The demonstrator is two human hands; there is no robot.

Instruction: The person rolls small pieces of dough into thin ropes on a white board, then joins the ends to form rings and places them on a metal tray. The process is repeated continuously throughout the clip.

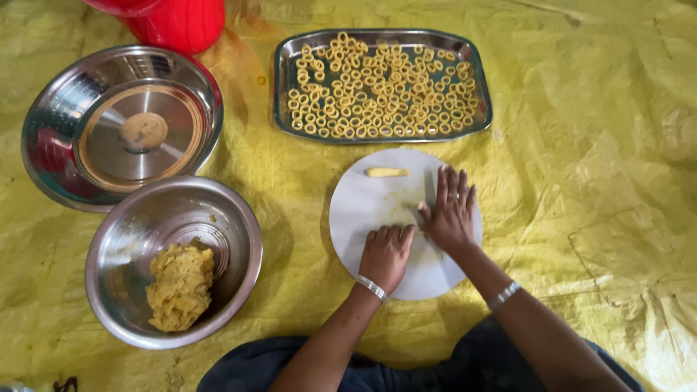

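Note:
My right hand (450, 212) lies flat, fingers spread, on a round white board (363, 210), pressing on something hidden under the palm. My left hand (387, 252) rests beside it on the board with fingers curled under; whether it holds anything is hidden. A short yellow dough stick (387, 173) lies on the board's far part, apart from both hands. Both wrists wear silver bangles.
A rectangular steel tray (283, 87) holds several small dough rings. A steel bowl (123, 239) at left contains a lump of yellow dough (180, 287). Behind it is a steel basin (51, 123) with a lid inside, and a red container (178, 23). A yellow sheet (595, 181) covers the floor.

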